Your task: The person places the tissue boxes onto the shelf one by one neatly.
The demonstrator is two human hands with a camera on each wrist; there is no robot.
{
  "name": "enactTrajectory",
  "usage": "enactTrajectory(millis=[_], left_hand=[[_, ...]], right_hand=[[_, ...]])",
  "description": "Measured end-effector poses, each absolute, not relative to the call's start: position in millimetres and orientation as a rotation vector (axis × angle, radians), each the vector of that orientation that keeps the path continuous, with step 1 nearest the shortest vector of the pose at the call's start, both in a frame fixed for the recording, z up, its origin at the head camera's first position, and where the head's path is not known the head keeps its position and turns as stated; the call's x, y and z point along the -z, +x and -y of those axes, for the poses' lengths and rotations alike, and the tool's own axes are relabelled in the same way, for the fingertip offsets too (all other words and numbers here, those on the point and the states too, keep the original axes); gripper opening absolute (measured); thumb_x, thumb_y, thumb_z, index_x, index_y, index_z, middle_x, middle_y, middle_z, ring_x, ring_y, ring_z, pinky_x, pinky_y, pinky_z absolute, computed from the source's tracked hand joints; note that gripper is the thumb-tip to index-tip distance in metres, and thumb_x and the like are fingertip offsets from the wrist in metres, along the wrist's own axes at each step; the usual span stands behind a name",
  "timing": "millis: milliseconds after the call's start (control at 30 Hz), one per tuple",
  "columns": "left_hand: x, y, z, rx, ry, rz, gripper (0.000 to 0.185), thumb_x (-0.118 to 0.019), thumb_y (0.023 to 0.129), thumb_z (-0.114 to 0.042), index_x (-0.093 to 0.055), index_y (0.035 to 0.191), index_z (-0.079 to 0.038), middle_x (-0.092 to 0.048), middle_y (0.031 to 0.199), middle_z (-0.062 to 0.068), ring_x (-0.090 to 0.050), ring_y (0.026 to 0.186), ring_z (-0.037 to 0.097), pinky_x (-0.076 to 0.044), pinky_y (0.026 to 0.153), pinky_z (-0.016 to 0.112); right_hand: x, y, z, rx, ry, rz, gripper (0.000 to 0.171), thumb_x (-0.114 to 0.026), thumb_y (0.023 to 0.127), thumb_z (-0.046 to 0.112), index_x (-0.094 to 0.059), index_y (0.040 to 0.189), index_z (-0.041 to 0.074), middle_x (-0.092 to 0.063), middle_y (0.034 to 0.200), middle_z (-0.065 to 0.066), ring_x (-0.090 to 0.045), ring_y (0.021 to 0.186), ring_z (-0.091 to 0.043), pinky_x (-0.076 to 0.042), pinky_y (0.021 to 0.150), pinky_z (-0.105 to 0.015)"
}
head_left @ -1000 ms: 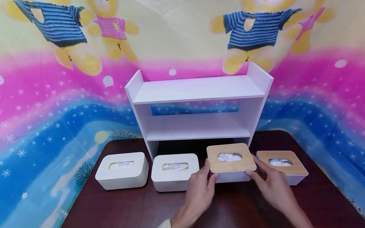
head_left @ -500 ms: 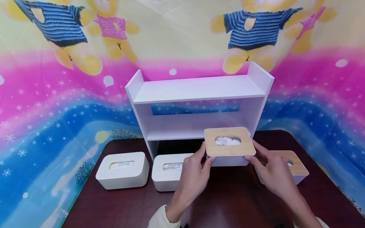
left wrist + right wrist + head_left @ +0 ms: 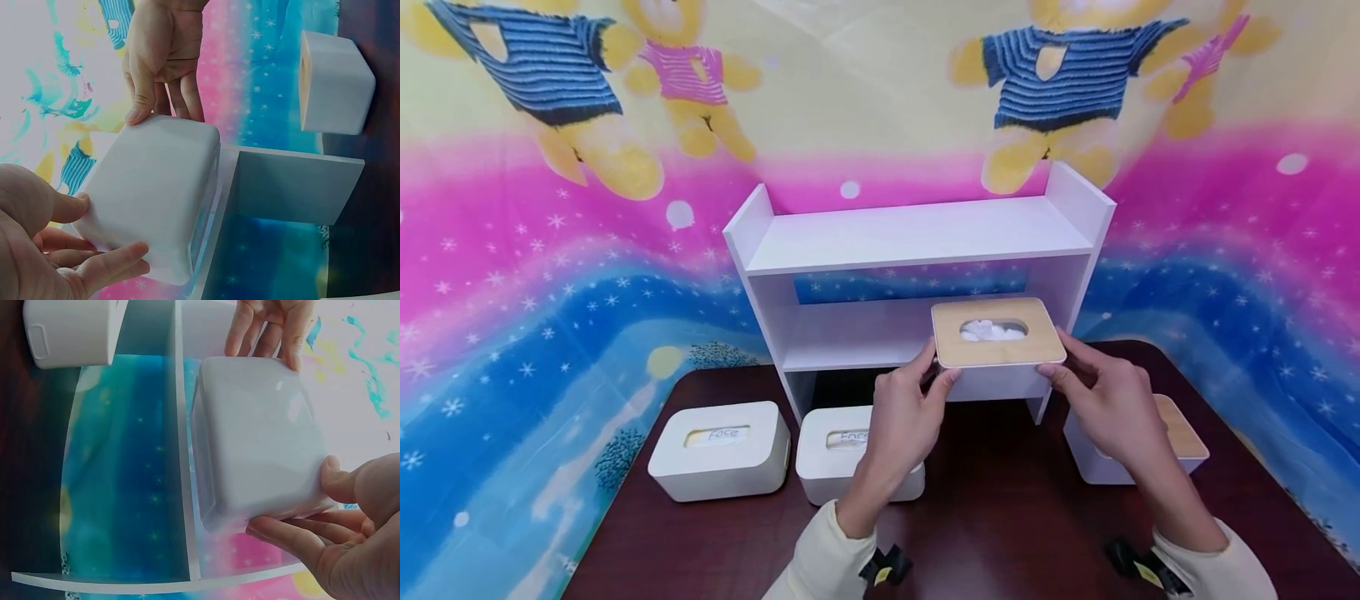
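Both hands hold a white tissue box [image 3: 1000, 383] with a light wooden lid and tissue showing in its oval slot. The left hand [image 3: 904, 412] grips its left end, thumb on the near side. At the opposite end, the right hand [image 3: 1108, 400] pinches the corner between thumb and fingers. The box is off the table, in front of the right part of the white shelf unit's middle board [image 3: 842, 337]. In the left wrist view the box's smooth white side [image 3: 150, 181] faces the camera. Whether it touches the board cannot be seen.
A second wood-topped tissue box [image 3: 1097, 450] stands right, partly behind the right hand. Two all-white tissue boxes [image 3: 722, 467] stand at left on the dark table [image 3: 985, 517]; the left forearm covers part of one. The shelf's top board [image 3: 917, 242] lies above.
The wood-topped tissue box has risen from near the table and moved back toward the shelf's middle board, carried by both hands. The other boxes have stayed in place.
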State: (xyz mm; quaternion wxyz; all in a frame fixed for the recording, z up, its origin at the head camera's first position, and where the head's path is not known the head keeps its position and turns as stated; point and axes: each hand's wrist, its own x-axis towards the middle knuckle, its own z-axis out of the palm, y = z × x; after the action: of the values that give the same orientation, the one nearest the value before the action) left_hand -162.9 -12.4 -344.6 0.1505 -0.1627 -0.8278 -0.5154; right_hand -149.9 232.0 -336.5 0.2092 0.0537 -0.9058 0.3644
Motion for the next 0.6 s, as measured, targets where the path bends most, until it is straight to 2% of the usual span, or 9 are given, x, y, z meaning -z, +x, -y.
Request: enactTrajectory(millis=[67,100,133,200,300,367,433,500,600], left_hand=[[342,-168,11,1.476,-0.443,2.389,0.059,-0.069,0.107,-0.030,-0.051,0.158,-0.009,-0.074,0.137,0.013,-0.071,0.081,0.005,-0.051,0.067,0.019],[341,-171,11,1.475,-0.433,2.392,0.058,-0.070,0.106,-0.031,-0.051,0.157,-0.009,-0.076,0.134,0.013,-0.065,0.069,0.004,-0.048,0.062,0.019],[340,-174,10,1.474,-0.427,2.390,0.058,-0.070,0.106,-0.031,-0.052,0.157,-0.009,-0.079,0.125,0.014,-0.059,0.061,0.003,-0.044,0.057,0.019],[339,-181,9,1.480,-0.412,2.391,0.057,-0.070,0.106,-0.032,-0.053,0.155,-0.008,-0.082,0.100,0.013,-0.038,0.048,0.006,-0.034,0.049,0.021],[338,-189,6,1.518,-0.406,2.376,0.056,-0.070,0.106,-0.032,-0.054,0.154,-0.008,-0.069,0.070,0.007,-0.033,0.043,0.008,-0.028,0.044,0.022],[338,-194,5,1.535,-0.402,2.365,0.055,-0.070,0.106,-0.030,-0.055,0.153,-0.007,-0.061,0.063,0.004,-0.035,0.043,0.008,-0.029,0.044,0.022],[338,-198,3,1.540,-0.388,2.356,0.054,-0.071,0.105,-0.030,-0.057,0.151,-0.007,-0.060,0.062,0.003,-0.037,0.044,0.008,-0.031,0.044,0.022],[339,-202,2,1.530,-0.372,2.345,0.052,-0.073,0.104,-0.029,-0.060,0.149,-0.007,-0.061,0.061,0.003,-0.039,0.046,0.007,-0.032,0.045,0.022],[340,-209,-1,1.504,-0.346,2.325,0.049,-0.075,0.102,-0.030,-0.065,0.145,-0.009,-0.066,0.063,0.006,-0.041,0.047,0.005,-0.035,0.046,0.022]], right_hand=[[334,-156,-232,-1.041,0.153,2.515,0.062,-0.068,0.107,0.034,-0.049,0.160,0.009,-0.071,0.132,-0.031,-0.081,0.093,-0.040,-0.052,0.051,-0.019],[334,-159,-233,-1.056,0.159,2.512,0.062,-0.068,0.107,0.033,-0.048,0.160,0.008,-0.067,0.137,-0.033,-0.080,0.101,-0.042,-0.059,0.059,-0.019],[333,-162,-233,-1.064,0.155,2.514,0.062,-0.068,0.107,0.034,-0.048,0.160,0.008,-0.067,0.137,-0.032,-0.078,0.105,-0.043,-0.061,0.064,-0.018],[332,-168,-234,-1.081,0.141,2.521,0.063,-0.068,0.107,0.035,-0.047,0.160,0.008,-0.070,0.134,-0.033,-0.078,0.106,-0.044,-0.061,0.063,-0.021],[334,-176,-235,-1.098,0.120,2.511,0.063,-0.067,0.107,0.036,-0.048,0.159,0.008,-0.073,0.125,-0.033,-0.078,0.104,-0.047,-0.056,0.053,-0.026],[336,-181,-235,-1.115,0.102,2.498,0.062,-0.067,0.107,0.037,-0.049,0.159,0.008,-0.076,0.118,-0.033,-0.078,0.102,-0.047,-0.049,0.048,-0.029],[337,-185,-234,-1.139,0.075,2.484,0.060,-0.067,0.107,0.038,-0.051,0.158,0.010,-0.075,0.123,-0.032,-0.078,0.104,-0.046,-0.060,0.058,-0.028],[339,-188,-233,-1.167,0.042,2.467,0.059,-0.067,0.107,0.039,-0.052,0.158,0.012,-0.072,0.131,-0.031,-0.078,0.108,-0.045,-0.066,0.072,-0.032],[340,-193,-231,-1.208,-0.003,2.416,0.057,-0.067,0.107,0.038,-0.054,0.156,0.013,-0.067,0.142,-0.028,-0.077,0.112,-0.043,-0.061,0.083,-0.030]])
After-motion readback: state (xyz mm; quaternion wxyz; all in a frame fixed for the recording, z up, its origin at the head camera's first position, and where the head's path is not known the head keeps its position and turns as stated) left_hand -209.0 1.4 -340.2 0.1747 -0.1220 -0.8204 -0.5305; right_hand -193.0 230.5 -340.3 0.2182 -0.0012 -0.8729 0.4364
